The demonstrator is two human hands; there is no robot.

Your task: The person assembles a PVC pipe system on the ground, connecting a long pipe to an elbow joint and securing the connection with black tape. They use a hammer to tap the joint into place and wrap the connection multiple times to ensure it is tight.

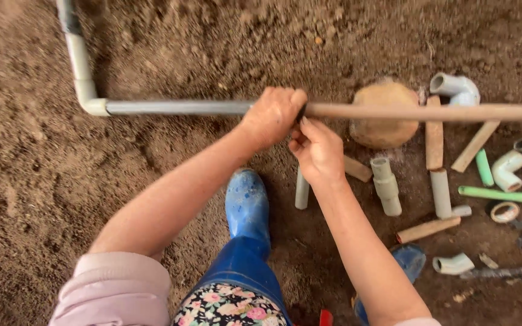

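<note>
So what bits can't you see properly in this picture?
- Head view: where the grey pipe meets the brown pipe is hidden under the left hand and right hand.
- The brown pipe's far end is cut off by the right edge.
- The red thing is cut off by the bottom edge; its kind is unclear.
- The right boot is partly hidden behind the forearm.

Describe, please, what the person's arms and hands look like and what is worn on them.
Both forearms are bare. The left hand and right hand wear no gloves, rings or watch. Pale pink sleeves are pushed up high, bunched near the frame's bottom edge.
</note>
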